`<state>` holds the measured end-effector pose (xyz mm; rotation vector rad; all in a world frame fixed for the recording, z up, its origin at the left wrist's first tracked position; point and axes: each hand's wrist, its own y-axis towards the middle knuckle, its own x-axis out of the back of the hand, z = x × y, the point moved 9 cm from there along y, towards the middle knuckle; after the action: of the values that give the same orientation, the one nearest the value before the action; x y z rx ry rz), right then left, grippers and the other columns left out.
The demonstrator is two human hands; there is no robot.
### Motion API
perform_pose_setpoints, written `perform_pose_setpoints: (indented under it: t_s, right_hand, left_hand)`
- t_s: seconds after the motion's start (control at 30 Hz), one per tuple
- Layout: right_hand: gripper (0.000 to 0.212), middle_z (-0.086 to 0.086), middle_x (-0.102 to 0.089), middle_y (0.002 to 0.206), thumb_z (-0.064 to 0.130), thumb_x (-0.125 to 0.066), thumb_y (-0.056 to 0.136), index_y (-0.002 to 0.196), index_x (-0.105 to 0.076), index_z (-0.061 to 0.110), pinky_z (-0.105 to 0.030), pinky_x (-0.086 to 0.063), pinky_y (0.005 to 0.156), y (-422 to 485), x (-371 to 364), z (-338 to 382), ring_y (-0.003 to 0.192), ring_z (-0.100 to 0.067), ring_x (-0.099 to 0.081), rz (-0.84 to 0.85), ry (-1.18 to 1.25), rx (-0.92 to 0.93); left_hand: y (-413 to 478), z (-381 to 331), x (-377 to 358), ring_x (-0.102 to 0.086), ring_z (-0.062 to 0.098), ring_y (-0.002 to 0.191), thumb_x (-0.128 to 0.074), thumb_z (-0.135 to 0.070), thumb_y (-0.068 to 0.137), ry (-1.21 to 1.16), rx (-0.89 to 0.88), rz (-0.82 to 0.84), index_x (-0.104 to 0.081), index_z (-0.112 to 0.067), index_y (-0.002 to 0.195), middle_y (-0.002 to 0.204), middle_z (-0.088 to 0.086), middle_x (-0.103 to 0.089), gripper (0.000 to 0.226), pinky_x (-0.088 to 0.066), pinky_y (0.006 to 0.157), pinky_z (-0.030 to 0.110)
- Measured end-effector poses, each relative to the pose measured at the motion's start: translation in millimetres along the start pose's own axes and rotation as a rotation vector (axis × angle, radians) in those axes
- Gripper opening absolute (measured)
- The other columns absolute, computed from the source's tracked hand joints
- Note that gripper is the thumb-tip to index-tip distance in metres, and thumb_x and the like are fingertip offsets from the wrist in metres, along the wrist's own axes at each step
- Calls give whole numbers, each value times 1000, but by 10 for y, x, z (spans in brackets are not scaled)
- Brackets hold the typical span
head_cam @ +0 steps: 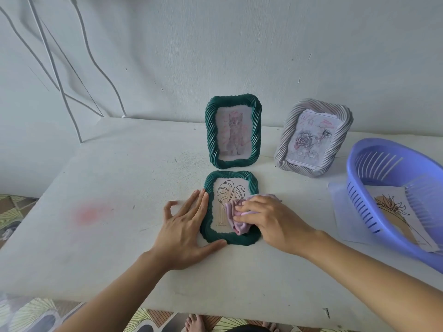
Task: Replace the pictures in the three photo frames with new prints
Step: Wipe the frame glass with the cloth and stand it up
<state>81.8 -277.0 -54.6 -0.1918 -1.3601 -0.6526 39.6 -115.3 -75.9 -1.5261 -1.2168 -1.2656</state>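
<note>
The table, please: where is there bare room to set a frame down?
Left of the left hand and flat frame, the table is bare to its edge, bar a pink stain. Crowded right: grey frame, basket and print.

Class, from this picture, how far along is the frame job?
Done: the flat green frame shows a leaf print. In hand: the right hand wipes it with a lilac cloth; the left hand steadies it. Left: the cat frame and grey rose frame hold scribbled pictures; a flower print waits by the purple basket.
</note>
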Motion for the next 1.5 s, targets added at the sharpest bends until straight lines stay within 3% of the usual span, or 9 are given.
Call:
perform_pose_setpoints:
  t_s: [0.17,0.33,0.5,0.6,0.87,1.1,1.27,1.4,1.5]
  right_hand:
    - [43,-1,-71,111,-7,-65,76,111,-75,17,-39,-49,78,173,96,-159,101,-25,-62,-83,-44,-131]
    - [34,-4,-70,101,-1,-65,81,111,-74,13,-35,-47,67,442,116,-285,90,-27,-58,-173,-172,-274]
    - [36,-7,-69,101,5,-48,84,109,-74,9,-39,-51,70,602,32,-233,90,-28,-57,-264,-132,-431]
    - [31,-7,-69,108,3,-58,88,115,-71,12,-41,-54,72,649,-60,-154,93,-28,-58,-285,-77,-497]
    - [35,-4,-69,123,0,-62,90,123,-68,8,-36,-52,94,543,-132,56,107,-25,-61,-206,110,-269]
    - [40,-1,-65,131,-3,-58,89,121,-70,16,-26,-33,114,159,-183,251,123,-14,-55,-11,264,-30]
    - [42,3,-70,121,-9,-62,80,110,-76,18,-24,-28,112,58,-66,172,117,-13,-56,41,228,24]
    - [36,7,-72,113,-4,-65,79,97,-78,24,-42,-42,101,65,60,-24,112,-16,-59,24,125,24]
    - [29,4,-74,112,2,-63,81,94,-79,23,-46,-46,96,138,163,-200,111,-18,-62,-11,67,-24]
  left_hand:
    - [-2,-5,-3,12,7,152,-19,-91,81,2,-7,13,8,-20,158,166,-6,4,108,-5,118,53]
    - [-5,-2,-1,9,8,152,-21,-90,82,0,-6,1,4,-18,159,166,-5,1,109,-5,119,55]
    - [10,-5,9,6,8,153,-22,-90,82,-11,-3,-13,0,-17,159,166,-5,-3,108,-8,118,55]
    - [10,-3,11,4,8,153,-23,-89,82,-12,0,-22,-3,-17,159,166,-4,-7,108,-11,117,55]
    - [2,-21,42,-1,8,153,-27,-89,82,-22,-3,-48,-7,-21,160,165,-7,-11,105,-15,116,54]
    - [14,4,38,-10,9,152,-27,-90,81,-17,15,-49,-24,-12,156,164,-1,-20,109,-20,114,54]
    - [11,-2,39,-7,9,153,-29,-91,79,-22,9,-37,-17,-12,158,164,-2,-17,112,-17,115,54]
    - [3,8,16,4,6,152,-23,-92,79,-5,15,-2,-4,-17,159,166,-6,-6,111,-10,117,53]
    - [0,13,13,8,6,152,-21,-92,79,-5,16,4,2,-19,159,166,-8,-2,111,-8,118,53]
